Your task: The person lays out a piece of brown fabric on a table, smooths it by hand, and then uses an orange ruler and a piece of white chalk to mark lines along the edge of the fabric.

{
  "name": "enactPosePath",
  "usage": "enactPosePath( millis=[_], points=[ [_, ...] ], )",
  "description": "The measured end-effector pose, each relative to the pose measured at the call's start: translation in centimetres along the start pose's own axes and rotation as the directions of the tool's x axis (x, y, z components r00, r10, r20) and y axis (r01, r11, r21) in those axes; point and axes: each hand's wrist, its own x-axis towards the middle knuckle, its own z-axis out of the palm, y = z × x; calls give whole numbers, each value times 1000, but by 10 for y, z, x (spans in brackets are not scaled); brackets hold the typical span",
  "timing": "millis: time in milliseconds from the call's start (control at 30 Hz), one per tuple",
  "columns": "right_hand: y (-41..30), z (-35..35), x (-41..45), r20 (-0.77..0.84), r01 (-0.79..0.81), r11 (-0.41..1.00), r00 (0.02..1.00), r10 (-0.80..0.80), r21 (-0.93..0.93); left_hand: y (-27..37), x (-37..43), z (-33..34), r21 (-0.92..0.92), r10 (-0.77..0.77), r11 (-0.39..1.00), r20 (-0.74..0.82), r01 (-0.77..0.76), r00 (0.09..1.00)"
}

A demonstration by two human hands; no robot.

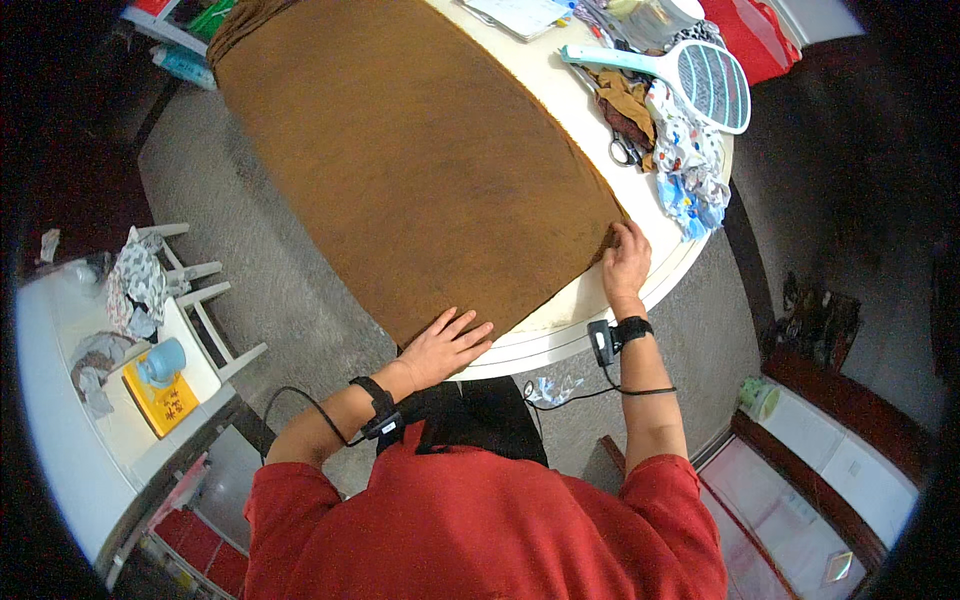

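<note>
A large brown cloth [420, 165] with a soft nap lies spread over a white round-edged table [540, 334]. Its far left end is bunched in folds, and its left side hangs past the table. My left hand [446, 351] rests palm down on the cloth's near edge, fingers spread, gripping nothing. At the near right corner of the cloth, my right hand [628, 259] touches the edge with bent fingers. Whether those fingers pinch the fabric is hidden by the hand. A black strap with a small cabled device sits on each wrist.
An electric fly swatter [709, 86], scissors [622, 151], brown fabric scraps [628, 105] and a crumpled printed plastic bag [686, 161] lie right of the cloth. Papers [521, 13] lie farther back. Leftward stand a white stool [196, 292] and a blue cup [163, 360] on a yellow book [169, 401].
</note>
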Motion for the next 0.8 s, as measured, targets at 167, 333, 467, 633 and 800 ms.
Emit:
enactPosePath(
  millis=[167,333,467,633,800],
  points=[
    [-40,1,12,-5,202,979,979,-202,38,-22,5,-13,-155,60,986,-22,-62,998],
    [-37,23,32,-62,-94,995,993,96,34,-93,17,-47,-400,22,916,-49,-39,999],
    [-43,16,56,27,-260,957,964,266,-125,-177,28,-87,-321,-24,947,-125,-17,992],
    [-47,11,72,98,-417,901,898,429,-121,-263,72,-131,-172,47,982,-202,-83,978],
    [-67,4,84,137,-377,897,900,413,-229,-300,140,-145,-80,145,983,-201,-163,969]
  ],
)
